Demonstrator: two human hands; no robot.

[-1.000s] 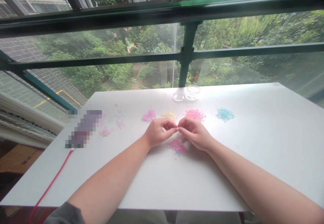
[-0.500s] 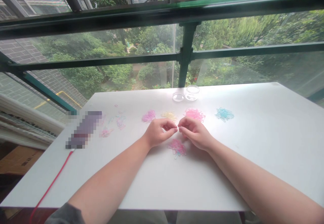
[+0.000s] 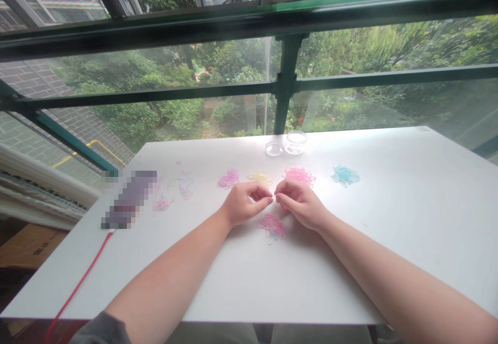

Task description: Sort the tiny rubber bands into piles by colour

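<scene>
My left hand and my right hand meet at their fingertips over the middle of the white table. Both are pinched closed; whatever lies between the fingertips is too small to make out. Just below them is a pile of pink loops, like small rubber bands, with a few blue ones at its lower edge. Beyond the hands lie a purple pile, a pale yellow pile, a bright pink pile partly behind my right hand, and a blue pile.
A clear round container and a clear lid stand at the back edge. Scattered mixed loops lie to the left, near a pixelated dark object with a red cable. A green railing runs behind the table.
Almost nothing differs. The fingertips of my right hand have shifted very slightly, and both hands stay pinched together in the same place.
</scene>
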